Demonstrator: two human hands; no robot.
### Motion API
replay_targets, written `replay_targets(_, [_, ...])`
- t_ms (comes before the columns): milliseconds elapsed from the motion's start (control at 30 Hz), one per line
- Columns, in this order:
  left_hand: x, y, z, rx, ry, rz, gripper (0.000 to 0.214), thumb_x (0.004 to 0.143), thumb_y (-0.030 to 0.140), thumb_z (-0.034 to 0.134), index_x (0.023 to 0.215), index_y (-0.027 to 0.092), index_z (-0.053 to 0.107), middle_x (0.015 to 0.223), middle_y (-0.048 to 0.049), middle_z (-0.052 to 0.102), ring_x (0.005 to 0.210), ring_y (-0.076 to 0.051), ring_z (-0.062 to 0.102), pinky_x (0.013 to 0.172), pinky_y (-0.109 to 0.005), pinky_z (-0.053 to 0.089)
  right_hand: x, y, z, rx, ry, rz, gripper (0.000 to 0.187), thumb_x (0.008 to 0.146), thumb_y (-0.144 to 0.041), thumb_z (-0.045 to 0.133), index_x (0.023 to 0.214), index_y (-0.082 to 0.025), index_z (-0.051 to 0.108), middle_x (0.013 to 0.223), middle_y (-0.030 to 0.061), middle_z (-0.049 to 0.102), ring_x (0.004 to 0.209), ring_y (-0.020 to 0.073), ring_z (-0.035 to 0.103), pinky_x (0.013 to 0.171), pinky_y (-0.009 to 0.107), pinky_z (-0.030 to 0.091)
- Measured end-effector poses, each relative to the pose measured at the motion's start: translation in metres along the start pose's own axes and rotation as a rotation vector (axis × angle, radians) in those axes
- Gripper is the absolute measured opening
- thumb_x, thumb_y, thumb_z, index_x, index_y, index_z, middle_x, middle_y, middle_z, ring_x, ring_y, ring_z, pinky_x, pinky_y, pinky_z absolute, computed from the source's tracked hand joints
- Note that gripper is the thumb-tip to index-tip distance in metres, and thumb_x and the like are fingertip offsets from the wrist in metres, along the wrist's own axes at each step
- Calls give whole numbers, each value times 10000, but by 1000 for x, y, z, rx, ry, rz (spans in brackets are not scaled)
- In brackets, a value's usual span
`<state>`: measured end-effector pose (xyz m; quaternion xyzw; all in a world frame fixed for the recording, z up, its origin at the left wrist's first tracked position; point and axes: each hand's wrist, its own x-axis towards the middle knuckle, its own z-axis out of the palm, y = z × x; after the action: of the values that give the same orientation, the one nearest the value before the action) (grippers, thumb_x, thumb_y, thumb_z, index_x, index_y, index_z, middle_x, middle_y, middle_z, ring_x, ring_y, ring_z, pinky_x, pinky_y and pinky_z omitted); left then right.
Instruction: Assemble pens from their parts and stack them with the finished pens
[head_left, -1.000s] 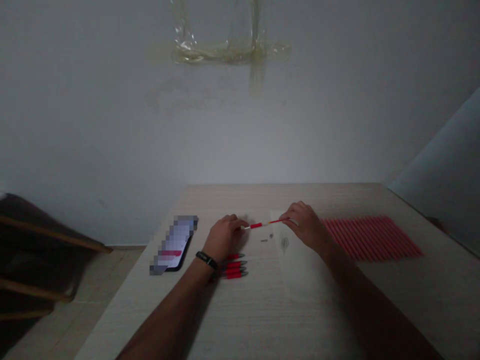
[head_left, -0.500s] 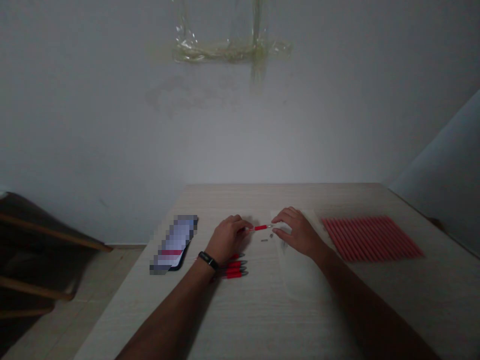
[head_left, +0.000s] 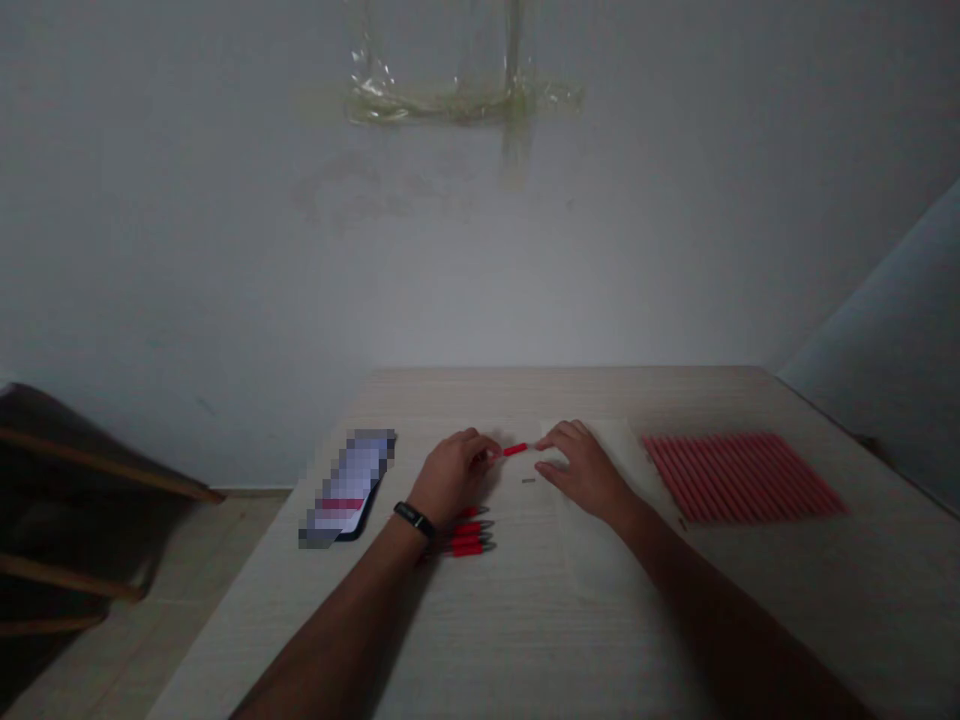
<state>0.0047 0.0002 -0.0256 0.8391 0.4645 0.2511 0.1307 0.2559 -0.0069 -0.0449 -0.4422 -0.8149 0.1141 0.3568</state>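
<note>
My left hand [head_left: 448,476], with a black band on the wrist, is closed around the rear end of a red pen [head_left: 514,450] held just above the wooden table [head_left: 525,620]. My right hand [head_left: 581,468] is at the pen's front end, its fingertips pinched at the tip; what they hold there is too small to name. A tiny dark part [head_left: 529,480] lies on the table below the pen. Several finished red pens [head_left: 471,537] lie beside my left wrist. A white sheet [head_left: 600,550] lies under my right hand.
A row of several red pen tubes [head_left: 742,476] lies side by side at the right. A phone [head_left: 346,487] rests near the table's left edge. A dark wooden chair [head_left: 67,520] stands to the left on the floor. A wall rises behind the table.
My right hand has slid left toward the left hand. The thin red refill that showed between the hands has gone into the pen, so only the short red grip shows.
</note>
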Motion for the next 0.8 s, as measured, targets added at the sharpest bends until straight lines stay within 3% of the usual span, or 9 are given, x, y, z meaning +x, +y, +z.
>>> replay_targets(167, [1, 0, 1, -7, 33, -23, 144, 913, 191, 599, 1020, 221, 690, 943, -39, 678, 810, -161, 614, 726, -255, 451, -3, -1, 7, -33, -115, -47, 88, 815, -213, 788, 879, -236, 731, 1028, 57, 644, 1053, 234, 542, 932, 396, 435])
replay_targets(367, [0, -2, 3, 16, 29, -28, 155, 907, 179, 605, 1020, 229, 699, 934, -36, 675, 827, -167, 611, 748, -266, 455, 1, -9, 10, -64, -154, -87, 82, 822, -192, 782, 819, -222, 706, 1012, 46, 656, 1054, 230, 538, 936, 390, 417])
replay_targets(633, [1, 2, -1, 60, 7, -30, 178, 924, 221, 596, 1029, 233, 739, 937, -57, 680, 867, -186, 618, 788, -293, 463, 4, 6, -6, -104, 28, -2, 91, 906, -156, 666, 849, -205, 616, 878, 40, 662, 913, 225, 560, 848, 375, 407])
replay_targets(800, [0, 3, -1, 69, 5, -33, 177, 924, 218, 600, 1018, 244, 747, 945, -53, 680, 870, -184, 620, 782, -287, 461, 3, 8, -8, -92, 39, -10, 114, 911, -128, 634, 837, -208, 601, 858, 33, 650, 893, 220, 558, 818, 360, 409])
